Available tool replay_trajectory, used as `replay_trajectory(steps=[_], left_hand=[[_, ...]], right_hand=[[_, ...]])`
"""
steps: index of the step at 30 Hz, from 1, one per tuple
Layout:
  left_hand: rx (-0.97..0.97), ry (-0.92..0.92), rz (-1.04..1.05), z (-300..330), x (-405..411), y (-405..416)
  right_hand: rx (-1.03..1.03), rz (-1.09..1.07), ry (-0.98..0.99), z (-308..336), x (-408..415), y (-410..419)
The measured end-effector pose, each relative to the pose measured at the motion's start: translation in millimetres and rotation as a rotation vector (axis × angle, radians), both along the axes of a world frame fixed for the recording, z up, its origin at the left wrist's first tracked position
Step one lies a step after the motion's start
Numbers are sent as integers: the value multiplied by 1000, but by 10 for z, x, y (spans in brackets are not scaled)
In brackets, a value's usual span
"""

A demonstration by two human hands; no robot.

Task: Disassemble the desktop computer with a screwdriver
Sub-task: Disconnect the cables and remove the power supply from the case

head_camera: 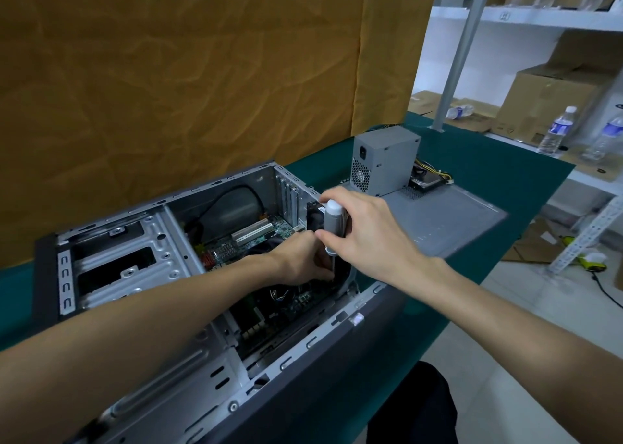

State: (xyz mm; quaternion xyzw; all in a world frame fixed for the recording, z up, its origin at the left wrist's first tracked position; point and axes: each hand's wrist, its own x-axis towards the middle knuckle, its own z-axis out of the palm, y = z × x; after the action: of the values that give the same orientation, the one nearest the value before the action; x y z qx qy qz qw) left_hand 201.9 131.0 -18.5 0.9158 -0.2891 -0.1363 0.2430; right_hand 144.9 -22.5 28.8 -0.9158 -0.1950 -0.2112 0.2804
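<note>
- Head view: the open computer case [141, 275] lies on its side on the green mat [472, 173].
- The right hand [367, 234] grips the grey screwdriver [333, 222], held upright with its tip down inside the case.
- The left hand [300, 258], fingers curled, pinches near the screwdriver's shaft.
- The power supply [381, 160] stands on the removed side panel [448, 221].

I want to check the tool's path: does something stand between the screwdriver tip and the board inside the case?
The left hand lies beside the screwdriver shaft, hiding its tip; whether anything blocks it cannot be told.
</note>
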Motion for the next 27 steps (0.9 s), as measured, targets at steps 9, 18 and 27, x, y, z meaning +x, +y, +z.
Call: replay_trajectory(steps=[9,18,27], left_hand=[[49,-46,-73,-9,-41,22],[246,-203,-95,-27,-61,37],[426,-101,-9,27,-56,-106]], right_hand=[[-351,-209,-26,158,-46,143],[-524,225,434,655,224,51],[-758,155,192,589,184,49]])
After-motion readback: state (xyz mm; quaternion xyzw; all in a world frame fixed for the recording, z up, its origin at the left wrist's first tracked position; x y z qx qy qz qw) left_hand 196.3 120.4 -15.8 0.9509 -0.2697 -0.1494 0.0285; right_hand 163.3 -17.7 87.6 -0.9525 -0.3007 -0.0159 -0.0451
